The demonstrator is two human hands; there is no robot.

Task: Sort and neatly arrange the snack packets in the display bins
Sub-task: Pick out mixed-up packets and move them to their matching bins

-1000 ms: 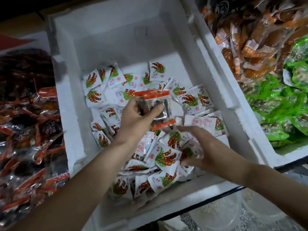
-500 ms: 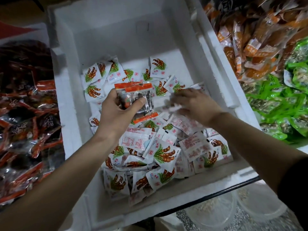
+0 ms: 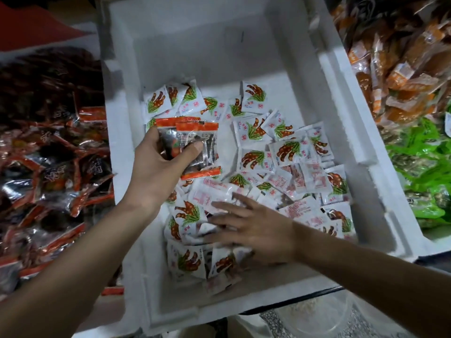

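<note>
dark packets (image 3: 195,145): two, orange ends, held above the foam bin's (image 3: 195,57) left side
left hand (image 3: 158,174): thumb and fingers clamped round them
right hand (image 3: 253,228): fingers spread flat on the white packets (image 3: 288,152), near side
white packets: loose heap in the bin
neighbours: dark pile (image 3: 48,154) left, orange packets (image 3: 402,69) and green packets (image 3: 427,167) right

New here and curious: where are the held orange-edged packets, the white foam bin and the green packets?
orange-edged packets (image 3: 192,127), head view, orange top strip.
white foam bin (image 3: 244,52), head view, bare back wall.
green packets (image 3: 421,164), head view, pile's middle.
</note>
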